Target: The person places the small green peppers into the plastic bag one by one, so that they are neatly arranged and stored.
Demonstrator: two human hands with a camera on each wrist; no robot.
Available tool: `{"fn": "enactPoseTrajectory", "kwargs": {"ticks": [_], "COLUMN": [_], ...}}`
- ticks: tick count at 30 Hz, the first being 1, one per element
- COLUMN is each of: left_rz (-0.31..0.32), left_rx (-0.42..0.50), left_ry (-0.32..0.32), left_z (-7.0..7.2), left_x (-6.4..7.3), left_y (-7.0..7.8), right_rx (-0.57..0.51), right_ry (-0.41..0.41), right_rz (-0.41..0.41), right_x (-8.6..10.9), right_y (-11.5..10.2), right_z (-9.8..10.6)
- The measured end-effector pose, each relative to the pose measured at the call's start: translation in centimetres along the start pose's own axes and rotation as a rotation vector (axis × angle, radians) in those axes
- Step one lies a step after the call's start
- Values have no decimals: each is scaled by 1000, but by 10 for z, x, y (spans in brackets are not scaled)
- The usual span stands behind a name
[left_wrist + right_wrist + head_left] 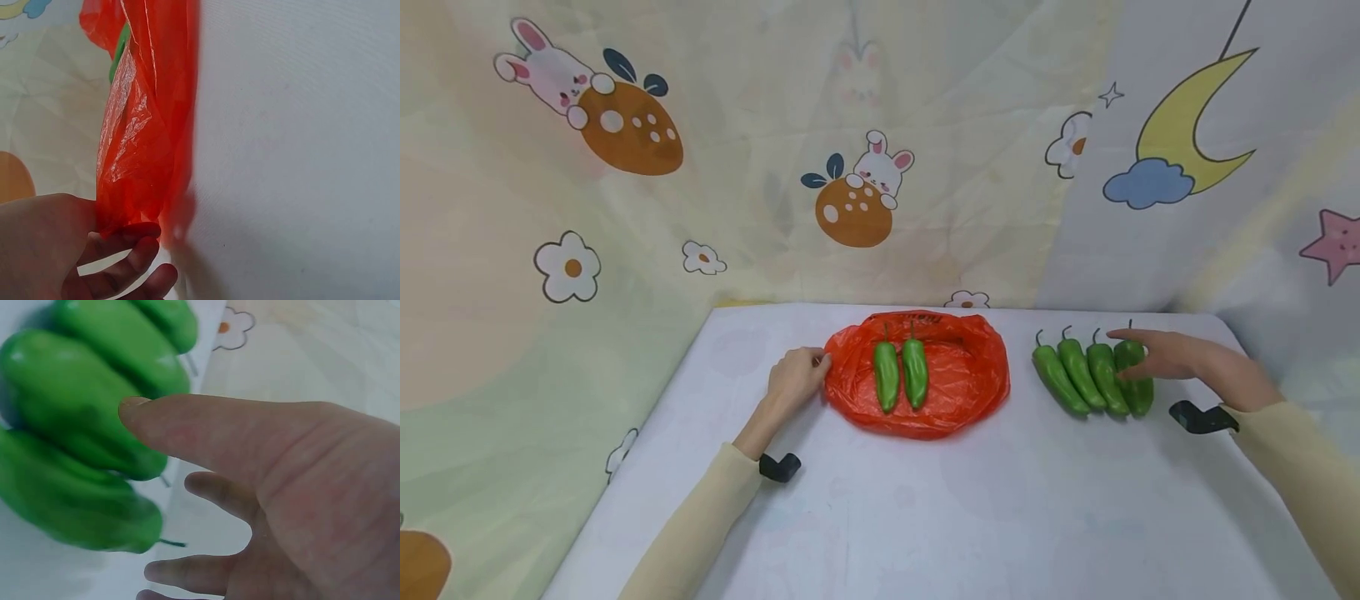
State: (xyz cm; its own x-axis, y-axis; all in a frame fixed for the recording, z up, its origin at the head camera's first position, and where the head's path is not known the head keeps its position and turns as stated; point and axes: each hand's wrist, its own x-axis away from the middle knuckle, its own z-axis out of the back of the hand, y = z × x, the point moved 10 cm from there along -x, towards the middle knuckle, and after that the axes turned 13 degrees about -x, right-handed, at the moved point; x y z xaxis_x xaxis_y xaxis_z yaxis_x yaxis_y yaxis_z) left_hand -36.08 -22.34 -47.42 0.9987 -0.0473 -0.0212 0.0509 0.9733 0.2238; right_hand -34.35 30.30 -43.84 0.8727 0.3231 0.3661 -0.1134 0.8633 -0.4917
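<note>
A red plastic bag lies spread on the table with its rim turned up. Two green peppers, one on the left and one on the right, rest side by side in it. At the bag's left edge, my left hand pinches the plastic between thumb and fingers. My right hand hovers over the rightmost pepper of a row, thumb and fingers spread. In the right wrist view its thumb overlaps a pepper, and nothing is in its grasp.
Several green peppers lie in a row to the right of the bag, stems pointing to the back. The white table ends at a hanging cloth printed with rabbits and flowers. A black band is on the left wrist.
</note>
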Motion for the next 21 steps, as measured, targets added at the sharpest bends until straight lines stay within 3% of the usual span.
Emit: {"fn": "enactPoseTrajectory", "kwargs": {"ticks": [10,21], "left_rz": [4,-11], "left_rx": [2,13], "left_ry": [3,25], "left_z": [-4,-1], "left_x": [0,-4], "left_y": [-2,2], "right_rx": [-65,-59], "right_ry": [-47,29], "right_rz": [-24,26], "right_x": [-6,-9], "right_y": [28,33], "right_z": [-21,-29]}}
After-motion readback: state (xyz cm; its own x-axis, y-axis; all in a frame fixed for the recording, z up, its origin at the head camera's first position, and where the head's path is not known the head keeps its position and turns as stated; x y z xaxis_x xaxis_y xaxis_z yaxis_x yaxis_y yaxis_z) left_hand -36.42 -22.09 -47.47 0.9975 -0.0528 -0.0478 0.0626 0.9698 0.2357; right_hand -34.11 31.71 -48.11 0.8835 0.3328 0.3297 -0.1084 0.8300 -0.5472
